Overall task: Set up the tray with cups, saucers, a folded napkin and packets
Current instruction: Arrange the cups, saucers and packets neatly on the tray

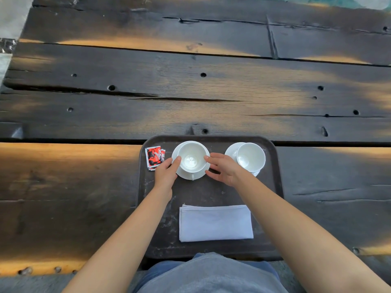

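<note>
A dark rectangular tray (273, 178) lies at the table's near edge. On its far left, red packets (154, 158) lie in a small stack. A white cup (191, 158) stands on a white saucer (186, 175) in the far middle. My left hand (167, 174) touches the cup's left side with straight fingers. My right hand (222, 169) touches its right side, fingers spread. A second white cup (250, 157) stands on its saucer (231, 151) at the far right. A folded white napkin (215, 223) lies on the tray's near half.
The tray rests on a wide table of dark, cracked wooden planks (190, 92) with bolt holes. The table's near edge (42, 267) runs just in front of my body. Pale floor (10, 22) shows past the far left corner.
</note>
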